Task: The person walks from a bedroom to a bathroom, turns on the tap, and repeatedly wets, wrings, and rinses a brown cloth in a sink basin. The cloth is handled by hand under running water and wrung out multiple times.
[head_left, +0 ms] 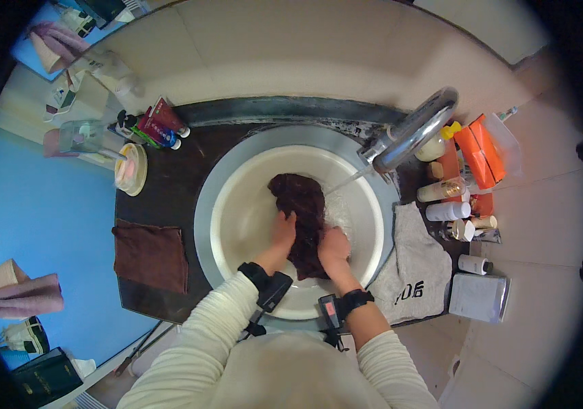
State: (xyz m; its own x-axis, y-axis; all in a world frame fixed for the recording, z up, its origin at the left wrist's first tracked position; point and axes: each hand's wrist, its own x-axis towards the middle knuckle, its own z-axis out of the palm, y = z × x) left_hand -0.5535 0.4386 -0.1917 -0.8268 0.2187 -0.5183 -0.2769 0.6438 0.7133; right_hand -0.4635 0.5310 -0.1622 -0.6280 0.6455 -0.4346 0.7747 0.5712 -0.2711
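Note:
A wet dark brown cloth (303,204) lies bunched lengthwise in a white basin (233,276), which sits inside the round sink (204,204). My left hand (283,233) grips the cloth's left edge, its fingertips partly hidden in the folds. On the opposite edge, my right hand (334,247) is closed on the cloth in a fist. A thin stream of water runs from the chrome faucet (417,129) into the basin, on the right of the cloth. Shallow water there looks rippled.
A folded brown cloth (150,255) lies on the dark counter at left, near tubes (162,123) and a round container (131,169). To the right are a grey cloth (410,266), several bottles (448,211), an orange packet (480,153) and a clear-lidded box (479,297).

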